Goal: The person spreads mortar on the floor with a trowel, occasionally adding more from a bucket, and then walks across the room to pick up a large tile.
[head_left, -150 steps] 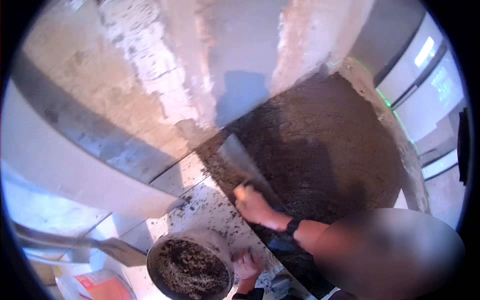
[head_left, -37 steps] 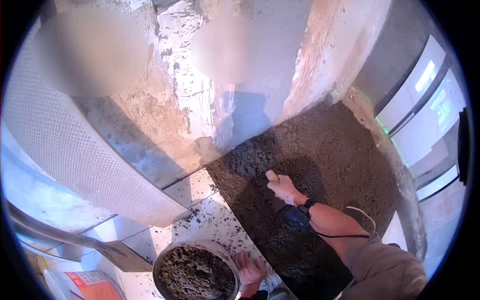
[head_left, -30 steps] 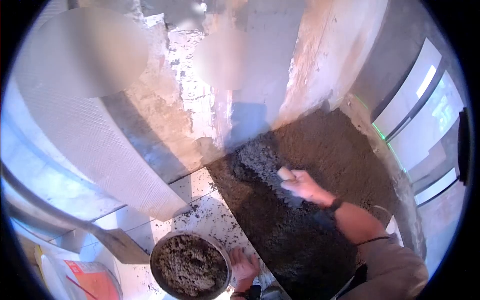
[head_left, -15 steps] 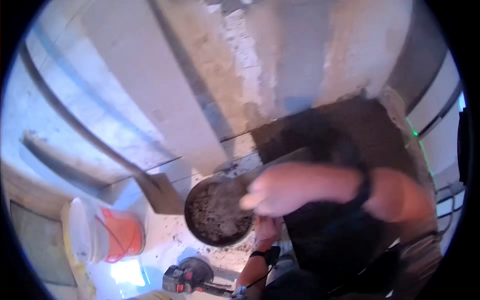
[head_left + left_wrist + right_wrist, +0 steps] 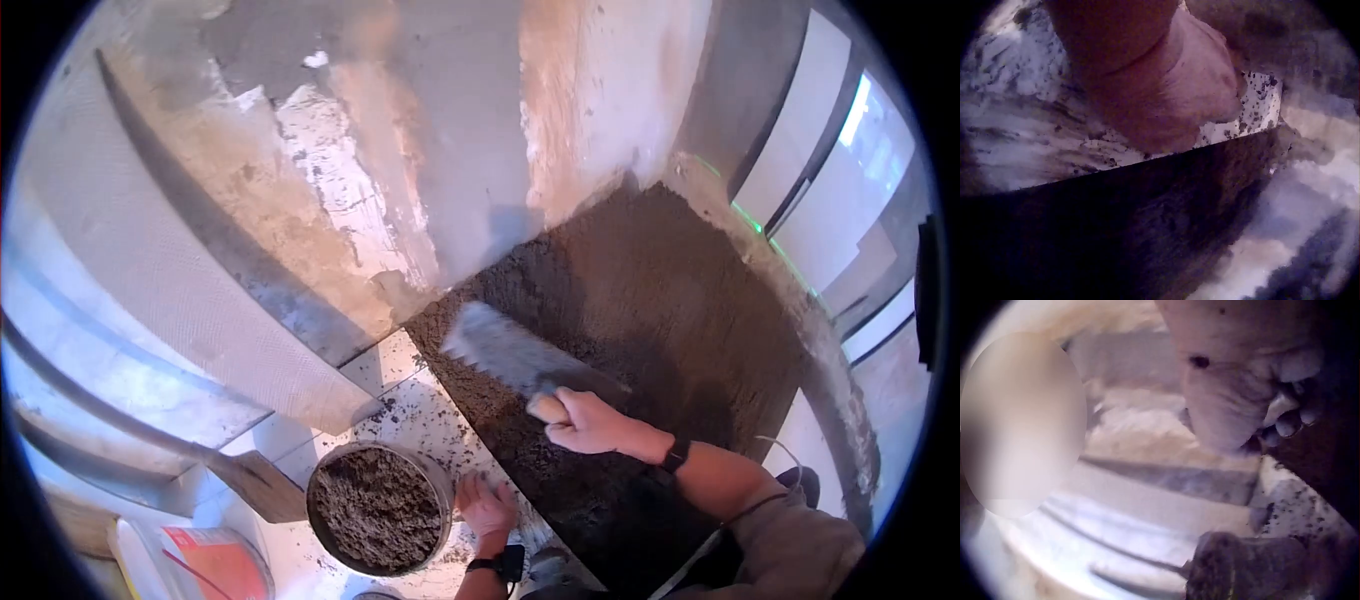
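Note:
My right hand (image 5: 598,425) grips the pale handle of a notched trowel (image 5: 510,350). Its wide blade, teeth along one edge, lies over the dark mortar bed (image 5: 660,310) near the bed's left side. Curled fingers show in the right wrist view, where the blade is out of sight. My left hand (image 5: 486,507) rests with fingers extended on the white tiles between the bucket and the bed's edge. A round bucket (image 5: 440,500) of crumbly mortar (image 5: 375,505) stands right beside that hand. In the left wrist view, the left hand (image 5: 1172,94) is close to the mortar's straight edge.
A shovel blade (image 5: 262,487) lies left of the bucket. Behind it a white textured board (image 5: 230,310) leans along the wall. A white and orange pail (image 5: 215,560) stands at lower left. Mortar crumbs dot the tiles (image 5: 410,410). Patchy walls border the bed; a green laser line crosses the right side.
Half a second ago my right hand was over the bucket, blurred; now it is right of it, with the trowel over the mortar bed. The left hand stays beside the bucket.

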The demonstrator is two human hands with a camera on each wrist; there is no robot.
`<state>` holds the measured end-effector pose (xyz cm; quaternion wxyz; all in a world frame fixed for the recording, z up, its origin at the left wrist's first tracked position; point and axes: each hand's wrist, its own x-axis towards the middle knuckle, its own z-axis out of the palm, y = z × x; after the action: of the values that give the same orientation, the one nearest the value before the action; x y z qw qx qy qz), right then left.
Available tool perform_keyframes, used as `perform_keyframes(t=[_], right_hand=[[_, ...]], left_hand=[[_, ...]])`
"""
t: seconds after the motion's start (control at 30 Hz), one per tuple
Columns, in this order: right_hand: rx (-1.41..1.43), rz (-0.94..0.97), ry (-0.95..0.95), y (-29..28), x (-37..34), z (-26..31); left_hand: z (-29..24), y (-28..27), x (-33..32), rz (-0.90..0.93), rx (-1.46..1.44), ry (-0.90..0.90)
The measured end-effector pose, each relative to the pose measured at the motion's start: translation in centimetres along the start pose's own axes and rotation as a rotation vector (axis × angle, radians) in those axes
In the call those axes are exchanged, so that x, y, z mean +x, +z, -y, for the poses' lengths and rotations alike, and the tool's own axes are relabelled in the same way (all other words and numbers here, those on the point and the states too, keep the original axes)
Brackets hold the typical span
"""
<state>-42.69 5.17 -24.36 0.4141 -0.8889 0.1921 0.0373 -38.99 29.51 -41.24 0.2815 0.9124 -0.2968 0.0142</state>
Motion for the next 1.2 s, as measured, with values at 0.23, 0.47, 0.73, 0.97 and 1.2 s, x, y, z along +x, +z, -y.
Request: perform_keyframes(t=[0.23,0.47,0.73,0.97,1.2], right_hand=[[0.284,-0.172,0.086,9.0,6.7,-5.4],[0.221,-0.261,0.151,10.7,18.3,-1.9],[0.136,-0.589,0.527,-1.9,20.1,-14.8],[-0.257,-0.506,0.407,-8.2,20.1,-17.9],[-0.241,-0.352,0.320,-1.3,14.3,-15.4]], left_hand=[[-0.7,-0.3,1.4,0.077,-0.022,-0.006],[-0.2,0.4,2.3,0.045,-0.023,0.054],[-0.2,-0.8,2.9,0.172,-0.082,-0.021],[0.4,0.4,2.0,0.129,0.012,0.036],[0.2,0.8,1.6,0.064,0.047,0.096]])
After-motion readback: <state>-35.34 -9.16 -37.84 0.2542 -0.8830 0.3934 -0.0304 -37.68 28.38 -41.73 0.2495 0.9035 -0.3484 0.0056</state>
